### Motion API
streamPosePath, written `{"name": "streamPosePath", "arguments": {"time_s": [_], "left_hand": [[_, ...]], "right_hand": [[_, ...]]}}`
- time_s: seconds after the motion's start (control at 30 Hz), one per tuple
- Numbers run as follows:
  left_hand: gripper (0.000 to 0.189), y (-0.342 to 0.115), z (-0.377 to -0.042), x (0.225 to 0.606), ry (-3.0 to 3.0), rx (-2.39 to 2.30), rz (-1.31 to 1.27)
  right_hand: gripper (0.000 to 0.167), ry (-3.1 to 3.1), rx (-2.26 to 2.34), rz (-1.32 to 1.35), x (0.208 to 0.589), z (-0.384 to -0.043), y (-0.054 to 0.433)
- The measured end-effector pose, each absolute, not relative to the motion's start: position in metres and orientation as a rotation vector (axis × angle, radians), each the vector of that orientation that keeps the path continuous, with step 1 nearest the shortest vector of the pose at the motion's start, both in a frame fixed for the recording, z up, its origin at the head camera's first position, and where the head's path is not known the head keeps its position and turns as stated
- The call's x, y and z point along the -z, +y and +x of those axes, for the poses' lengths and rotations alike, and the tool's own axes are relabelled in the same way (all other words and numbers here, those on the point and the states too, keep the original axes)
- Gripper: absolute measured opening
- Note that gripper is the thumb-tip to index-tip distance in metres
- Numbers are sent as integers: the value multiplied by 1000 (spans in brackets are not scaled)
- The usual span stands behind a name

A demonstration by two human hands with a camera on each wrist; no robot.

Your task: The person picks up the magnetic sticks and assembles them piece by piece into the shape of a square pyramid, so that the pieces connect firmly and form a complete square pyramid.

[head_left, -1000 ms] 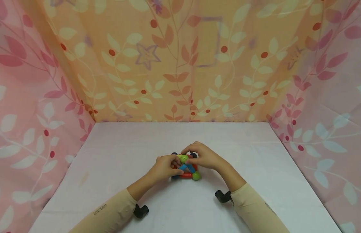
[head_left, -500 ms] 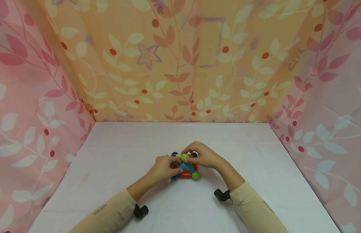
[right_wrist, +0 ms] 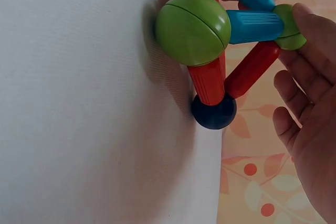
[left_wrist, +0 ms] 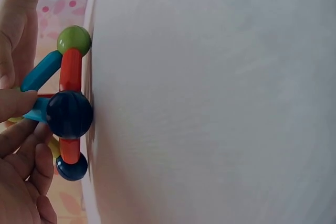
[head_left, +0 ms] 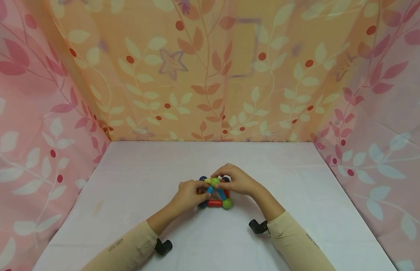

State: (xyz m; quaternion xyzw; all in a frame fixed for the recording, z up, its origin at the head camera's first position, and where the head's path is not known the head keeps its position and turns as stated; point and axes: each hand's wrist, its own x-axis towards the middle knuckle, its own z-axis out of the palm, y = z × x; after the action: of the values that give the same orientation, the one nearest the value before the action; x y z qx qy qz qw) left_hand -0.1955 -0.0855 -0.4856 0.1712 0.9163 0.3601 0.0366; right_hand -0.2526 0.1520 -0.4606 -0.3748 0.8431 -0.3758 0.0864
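A pyramid of magnetic rods and balls stands on the table between both hands. Red rods [head_left: 214,203] form its base, with a green ball [right_wrist: 193,30] and dark blue balls [left_wrist: 70,114] at the corners. Up to a green top ball [head_left: 214,183] run two blue rods, a red rod [right_wrist: 254,70] and a yellow rod [head_left: 208,181]. My left hand [head_left: 187,195] pinches the left blue rod [left_wrist: 38,109] between thumb and fingers, near its dark blue corner ball. My right hand [head_left: 238,180] holds the top ball by thumb and fingers from the right; its other fingers curl loosely below.
A white cloth covers the table [head_left: 142,162]. Patterned curtains [head_left: 210,75] enclose it at the back and both sides. Black camera mounts [head_left: 258,227] stick out from both sleeves, close over the cloth.
My left thumb and the left blue rod have shifted slightly left, so the two blue rods spread wider. The top ball sits a little higher in my right hand, which has barely moved.
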Motion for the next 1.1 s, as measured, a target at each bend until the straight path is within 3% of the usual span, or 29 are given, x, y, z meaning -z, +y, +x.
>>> {"name": "streamPosePath", "arguments": {"time_s": [0.63,1.1], "left_hand": [[21,-90,-197,485,2759,-1090,568],[22,-113,-192,483,2695,-1098,627]], "right_hand": [[41,2525,1119,-1097,463,-241,156],[31,2715,1118,-978,465,-221,167]]}}
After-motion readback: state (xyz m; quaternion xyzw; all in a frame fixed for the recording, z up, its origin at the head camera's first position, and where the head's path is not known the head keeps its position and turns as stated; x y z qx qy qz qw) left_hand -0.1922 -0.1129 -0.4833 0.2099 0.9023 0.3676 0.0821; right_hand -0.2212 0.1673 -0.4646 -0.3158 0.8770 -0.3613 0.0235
